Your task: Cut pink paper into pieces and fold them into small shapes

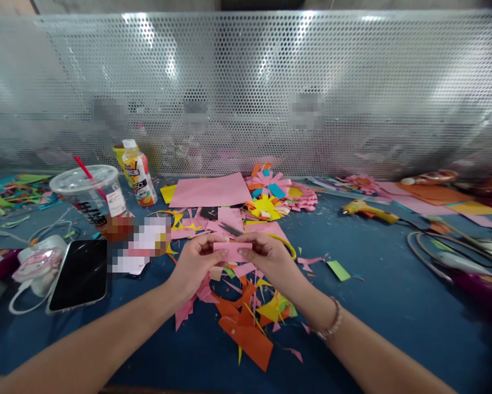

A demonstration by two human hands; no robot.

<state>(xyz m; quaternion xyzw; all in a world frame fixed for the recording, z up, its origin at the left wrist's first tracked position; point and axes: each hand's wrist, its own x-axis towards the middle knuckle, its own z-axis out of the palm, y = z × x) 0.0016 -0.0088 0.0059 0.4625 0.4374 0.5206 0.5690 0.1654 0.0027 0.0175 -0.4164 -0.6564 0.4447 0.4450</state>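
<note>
Both hands meet over the middle of the blue table [393, 306]. My left hand [194, 262] and my right hand [270, 257] pinch the two ends of a small folded pink paper strip [232, 249], held level just above the surface. Under them lies a heap of cut paper scraps [246, 323] in orange, yellow and pink. Scissors [231, 230] with yellow handles lie just behind the strip. A large pink sheet [210, 190] sits farther back, beside finished paper flowers [272, 200].
On the left are a phone [79, 273], a lidded plastic cup with a red straw [92, 197], a small juice bottle [141, 178] and white cables. A yellow glue gun [369, 210] and more cords lie right. A perforated metal screen [246, 93] closes the back.
</note>
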